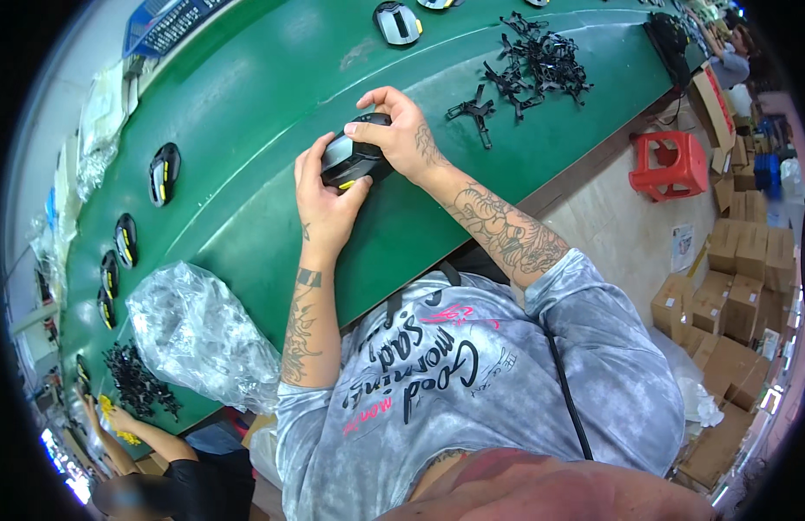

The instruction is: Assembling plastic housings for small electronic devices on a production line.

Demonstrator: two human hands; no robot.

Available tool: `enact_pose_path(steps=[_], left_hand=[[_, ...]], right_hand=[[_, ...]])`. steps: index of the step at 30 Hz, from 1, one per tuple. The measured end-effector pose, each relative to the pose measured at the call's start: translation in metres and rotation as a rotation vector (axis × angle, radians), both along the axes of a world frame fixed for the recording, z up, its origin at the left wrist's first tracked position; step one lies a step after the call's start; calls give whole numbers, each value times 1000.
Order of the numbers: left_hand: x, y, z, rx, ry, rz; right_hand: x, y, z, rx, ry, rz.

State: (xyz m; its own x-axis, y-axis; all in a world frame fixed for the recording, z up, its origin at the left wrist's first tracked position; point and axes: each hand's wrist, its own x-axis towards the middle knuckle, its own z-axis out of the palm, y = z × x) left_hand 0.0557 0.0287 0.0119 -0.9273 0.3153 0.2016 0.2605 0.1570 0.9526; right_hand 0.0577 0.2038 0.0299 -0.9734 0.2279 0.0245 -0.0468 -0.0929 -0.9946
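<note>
Both my hands hold a rounded black and silver device [340, 154] with a yellow part, above the green table. It is shaped much like a computer mouse, but I cannot tell its exact kind. My left hand [324, 201] wraps its near left side, thumb close to the yellow part. Gripping the far right side is my right hand [398, 135], with the thumb on top and the index finger bent outward. Part of the device is hidden by my fingers. Similar devices lie along the table, one [164, 174] to the left and another [397, 23] at the far side.
Several black plastic brackets [545, 62] lie heaped at the right. A clear plastic bag [198, 326] and more black parts [140, 379] lie at the left. A co-worker's arm [155, 438] reaches toward yellow parts [120, 422]. A red stool [669, 167] and cartons [741, 243] stand on the right-hand floor.
</note>
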Motion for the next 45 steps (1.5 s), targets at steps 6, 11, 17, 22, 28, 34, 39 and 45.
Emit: enact_pose_path(steps=[6, 11, 17, 22, 28, 34, 39, 45], left_hand=[[9, -7, 22, -443, 272, 32], [-30, -27, 47, -1067, 294, 346], [-103, 16, 53, -932, 515, 421], [-123, 141, 48, -712, 143, 162], [-141, 181, 18, -866, 264, 331], [-152, 139, 6, -456, 84, 236], [-138, 193, 53, -541, 259, 94], [-122, 234, 8, -812, 516, 129]], right_hand=[[14, 27, 1, 89, 85, 125], [56, 100, 47, 763, 163, -61], [97, 134, 2, 1097, -9, -244], [84, 122, 2, 1235, -49, -300], [83, 128, -4, 1187, -44, -282], [86, 133, -6, 1138, 9, -297], [91, 134, -12, 911, -74, -362], [84, 133, -22, 746, 26, -498]])
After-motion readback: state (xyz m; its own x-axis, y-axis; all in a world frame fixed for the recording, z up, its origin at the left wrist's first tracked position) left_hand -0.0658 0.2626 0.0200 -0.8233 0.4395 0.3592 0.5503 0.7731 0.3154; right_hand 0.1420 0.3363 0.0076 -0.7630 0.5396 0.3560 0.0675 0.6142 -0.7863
